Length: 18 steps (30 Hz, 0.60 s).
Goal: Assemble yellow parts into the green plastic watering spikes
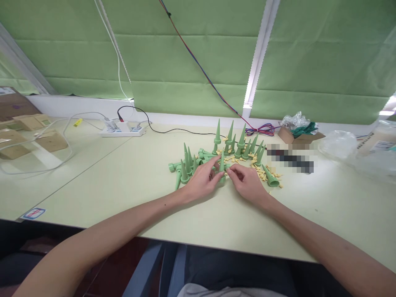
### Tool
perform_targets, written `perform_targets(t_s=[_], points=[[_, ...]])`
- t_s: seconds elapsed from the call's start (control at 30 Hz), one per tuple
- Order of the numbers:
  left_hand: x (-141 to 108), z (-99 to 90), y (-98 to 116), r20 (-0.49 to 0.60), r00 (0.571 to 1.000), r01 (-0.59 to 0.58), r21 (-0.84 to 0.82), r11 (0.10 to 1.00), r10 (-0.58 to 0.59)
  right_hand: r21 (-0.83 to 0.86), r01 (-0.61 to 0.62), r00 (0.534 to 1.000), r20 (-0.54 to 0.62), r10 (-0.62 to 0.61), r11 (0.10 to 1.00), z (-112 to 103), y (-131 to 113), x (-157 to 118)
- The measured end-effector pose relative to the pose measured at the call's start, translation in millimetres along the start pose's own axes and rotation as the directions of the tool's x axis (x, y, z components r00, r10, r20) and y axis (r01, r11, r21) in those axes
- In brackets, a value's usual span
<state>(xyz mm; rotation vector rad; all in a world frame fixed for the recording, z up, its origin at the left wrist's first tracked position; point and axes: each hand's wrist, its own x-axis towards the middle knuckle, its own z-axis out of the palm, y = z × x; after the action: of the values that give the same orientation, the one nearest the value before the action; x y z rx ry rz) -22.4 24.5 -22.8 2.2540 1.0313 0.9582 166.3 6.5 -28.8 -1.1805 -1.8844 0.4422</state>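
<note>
My left hand (204,178) holds an upright green cone (222,163) between thumb and fingers, at the middle of the table. Close against the cone's right side, my right hand (246,180) has its fingers pinched; what is in them is too small to make out. Green cones (183,171) stand and lie to the left of my left hand. More upright green cones (241,142) stand behind both hands. Small yellow pieces (261,171) are scattered among the cones and right of my right hand. A green cone (271,177) lies on its side there, its wide end toward me.
A white power strip (122,131) with cables sits at the back left, near brown boxes (49,140). At the back right are an open cardboard box (289,135), coiled wires (262,129) and clear plastic bags (338,144). The table's front edge (216,246) runs beneath my forearms.
</note>
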Motion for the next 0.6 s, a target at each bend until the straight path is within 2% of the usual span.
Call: perform_targets(t_s=[0.47, 0.6], points=[[-0.5, -1.9, 3.7, 0.020, 1.000, 0.007, -0.028, 1.000, -0.007, -0.007, -0.018, 1.000, 0.024, 0.019, 1.000, 1.5, 2.9, -1.0], [-1.0, -1.7, 5.1, 0.025, 0.999, -0.045, -0.040, 0.998, 0.046, 0.001, -0.029, 1.000, 0.013, 0.028, 1.000, 1.8, 2.9, 0.3]])
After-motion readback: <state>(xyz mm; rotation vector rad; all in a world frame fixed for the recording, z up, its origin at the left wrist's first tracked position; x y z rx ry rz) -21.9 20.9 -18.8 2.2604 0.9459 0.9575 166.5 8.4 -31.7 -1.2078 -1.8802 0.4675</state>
